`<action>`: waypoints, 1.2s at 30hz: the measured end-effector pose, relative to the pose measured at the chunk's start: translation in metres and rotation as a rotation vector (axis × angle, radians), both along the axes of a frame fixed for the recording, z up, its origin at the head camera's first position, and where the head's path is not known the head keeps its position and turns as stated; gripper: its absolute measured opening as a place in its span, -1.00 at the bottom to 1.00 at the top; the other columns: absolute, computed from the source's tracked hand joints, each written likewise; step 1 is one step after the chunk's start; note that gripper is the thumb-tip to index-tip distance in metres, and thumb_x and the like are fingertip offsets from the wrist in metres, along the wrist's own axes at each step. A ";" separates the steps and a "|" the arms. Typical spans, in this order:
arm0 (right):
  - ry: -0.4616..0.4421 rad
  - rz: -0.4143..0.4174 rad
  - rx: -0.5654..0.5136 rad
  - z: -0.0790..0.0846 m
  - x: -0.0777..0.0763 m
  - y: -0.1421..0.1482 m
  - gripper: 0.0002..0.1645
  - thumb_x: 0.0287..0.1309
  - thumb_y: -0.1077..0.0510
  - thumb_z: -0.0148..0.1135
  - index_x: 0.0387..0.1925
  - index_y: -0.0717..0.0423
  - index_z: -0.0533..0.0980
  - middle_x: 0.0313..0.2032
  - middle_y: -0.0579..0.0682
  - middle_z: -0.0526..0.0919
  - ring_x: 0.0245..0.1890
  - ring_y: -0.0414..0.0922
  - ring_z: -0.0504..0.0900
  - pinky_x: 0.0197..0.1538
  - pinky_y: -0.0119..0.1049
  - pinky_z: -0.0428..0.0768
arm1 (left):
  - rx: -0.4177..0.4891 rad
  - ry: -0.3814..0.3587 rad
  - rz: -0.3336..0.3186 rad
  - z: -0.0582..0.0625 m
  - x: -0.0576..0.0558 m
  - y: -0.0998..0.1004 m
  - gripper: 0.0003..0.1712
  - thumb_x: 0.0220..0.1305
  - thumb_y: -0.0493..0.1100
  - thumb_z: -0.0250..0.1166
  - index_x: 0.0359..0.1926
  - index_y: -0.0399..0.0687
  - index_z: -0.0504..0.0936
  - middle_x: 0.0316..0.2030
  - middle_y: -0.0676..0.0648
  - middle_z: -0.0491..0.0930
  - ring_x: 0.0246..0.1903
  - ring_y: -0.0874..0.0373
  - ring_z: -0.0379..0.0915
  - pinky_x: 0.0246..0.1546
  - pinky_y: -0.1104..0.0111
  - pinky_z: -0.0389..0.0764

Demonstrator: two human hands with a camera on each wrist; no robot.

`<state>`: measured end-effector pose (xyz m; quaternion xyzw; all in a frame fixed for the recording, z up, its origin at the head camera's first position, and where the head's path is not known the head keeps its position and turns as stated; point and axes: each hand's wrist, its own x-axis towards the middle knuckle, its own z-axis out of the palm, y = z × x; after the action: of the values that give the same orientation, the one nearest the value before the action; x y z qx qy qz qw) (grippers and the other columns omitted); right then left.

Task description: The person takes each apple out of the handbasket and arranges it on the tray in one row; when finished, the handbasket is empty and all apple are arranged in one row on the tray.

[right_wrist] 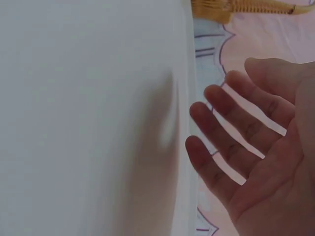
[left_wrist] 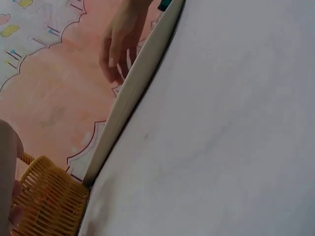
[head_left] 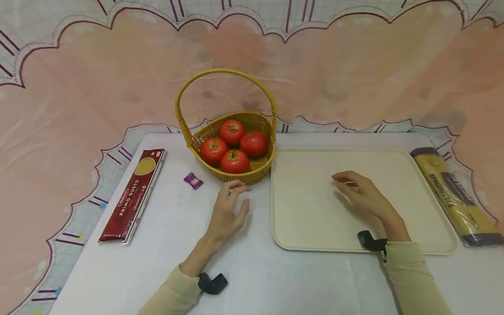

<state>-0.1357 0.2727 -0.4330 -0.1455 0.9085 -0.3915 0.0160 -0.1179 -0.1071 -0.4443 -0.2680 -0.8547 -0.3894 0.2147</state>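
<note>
My left hand hovers in front of a yellow wicker basket, its fingers loosely bent and holding nothing. Several red tomatoes lie inside the basket, under its tall arched handle. Over the cream tray is my right hand, also holding nothing; the right wrist view shows its fingers spread and relaxed, with a shadow falling on the tray. A small purple wrapped candy lies to the left of the basket, a short way from my left hand.
A red pack of spaghetti lies along the left side of the white table. On the right, a yellow spaghetti pack with dark ends lies by the tray's right edge. Behind the table hangs a peach patterned cloth.
</note>
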 end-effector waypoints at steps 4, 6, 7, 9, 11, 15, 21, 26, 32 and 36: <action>-0.011 0.053 -0.042 0.001 -0.007 -0.011 -0.63 0.33 0.10 0.04 0.12 0.09 0.44 0.08 0.09 0.58 0.06 0.00 0.54 0.06 -0.48 0.45 | -0.015 -0.004 -0.047 -0.004 0.009 0.008 -0.69 0.15 -0.27 0.21 -0.05 -0.07 0.57 0.03 -0.13 0.47 0.07 0.03 0.36 0.06 0.19 0.37; -0.025 0.064 -0.055 0.001 -0.010 -0.017 -0.64 0.33 0.11 0.05 0.12 0.09 0.44 0.08 0.08 0.58 0.07 0.02 0.54 0.09 -0.33 0.47 | -0.025 -0.014 -0.059 -0.006 0.012 0.012 -0.70 0.15 -0.26 0.21 -0.05 -0.06 0.57 0.04 -0.13 0.48 0.09 0.03 0.37 0.08 0.16 0.37; -0.029 0.068 -0.060 0.001 -0.010 -0.019 -0.64 0.33 0.13 0.04 0.12 0.09 0.43 0.08 0.08 0.58 0.07 0.04 0.54 0.10 -0.22 0.48 | -0.032 -0.022 -0.064 -0.007 0.014 0.015 -0.70 0.15 -0.25 0.21 -0.05 -0.06 0.57 0.05 -0.14 0.48 0.10 0.02 0.38 0.07 0.13 0.38; -0.028 0.075 -0.067 0.002 -0.012 -0.023 -0.64 0.33 0.13 0.04 0.12 0.09 0.43 0.08 0.07 0.58 0.07 0.05 0.54 0.10 -0.06 0.47 | -0.051 -0.037 -0.082 -0.010 0.016 0.020 -0.70 0.15 -0.24 0.22 -0.05 -0.04 0.56 0.08 -0.13 0.48 0.12 0.02 0.39 0.07 0.08 0.40; -0.011 0.083 -0.075 0.003 -0.012 -0.026 -0.64 0.33 0.12 0.04 0.11 0.09 0.44 0.07 0.06 0.58 0.07 0.04 0.54 0.08 -0.01 0.47 | -0.075 -0.054 -0.106 -0.012 0.018 0.026 -0.70 0.16 -0.22 0.23 -0.05 -0.01 0.55 0.11 -0.12 0.47 0.15 0.03 0.38 0.06 0.06 0.42; 0.043 0.102 -0.079 0.004 -0.013 -0.029 -0.66 0.33 0.10 0.04 0.08 0.08 0.47 0.03 0.01 0.60 0.02 -0.03 0.56 0.03 -0.18 0.50 | -0.135 -0.056 -0.177 -0.017 0.020 0.039 -0.70 0.13 -0.20 0.24 -0.06 0.01 0.55 0.14 -0.10 0.48 0.18 0.05 0.38 0.11 0.05 0.43; 0.137 0.154 -0.089 0.009 -0.016 -0.036 -0.71 0.30 0.16 0.08 0.02 0.12 0.50 -0.02 0.03 0.61 -0.01 -0.11 0.56 0.05 -0.31 0.53 | -0.240 -0.069 -0.242 -0.020 0.023 0.052 -0.73 0.12 -0.12 0.29 -0.11 0.08 0.57 0.16 -0.05 0.46 0.26 0.03 0.30 0.16 0.03 0.37; 0.174 0.179 -0.069 0.015 -0.021 -0.043 -0.72 0.30 0.14 0.09 0.00 0.09 0.51 -0.04 0.02 0.62 -0.03 -0.19 0.56 0.05 -0.28 0.54 | -0.326 -0.002 -0.280 -0.021 0.025 0.054 -0.73 0.14 -0.01 0.28 -0.11 0.14 0.56 0.13 0.04 0.47 0.26 0.08 0.30 0.23 -0.05 0.25; 0.198 0.228 -0.049 0.023 -0.029 -0.057 -0.75 0.31 0.12 0.08 -0.02 0.01 0.52 -0.05 0.02 0.63 -0.04 -0.18 0.57 0.05 -0.17 0.55 | -0.388 0.074 -0.411 -0.024 0.030 0.057 -0.72 0.23 0.09 0.19 -0.07 0.16 0.55 0.07 0.10 0.48 0.18 0.23 0.33 0.29 -0.07 0.19; 0.219 0.257 -0.046 0.028 -0.037 -0.069 -0.77 0.30 0.13 0.09 -0.03 -0.02 0.52 -0.07 -0.02 0.64 -0.05 -0.17 0.57 0.05 -0.14 0.53 | -0.414 0.074 -0.466 -0.023 0.033 0.058 -0.71 0.24 0.12 0.18 -0.08 0.18 0.55 0.06 0.12 0.48 0.17 0.24 0.33 0.33 0.02 0.18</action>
<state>-0.1727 0.2037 -0.4052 -0.3028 0.8695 -0.3885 -0.0365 -0.0852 -0.0492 -0.4670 -0.5088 -0.8229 -0.2360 0.0913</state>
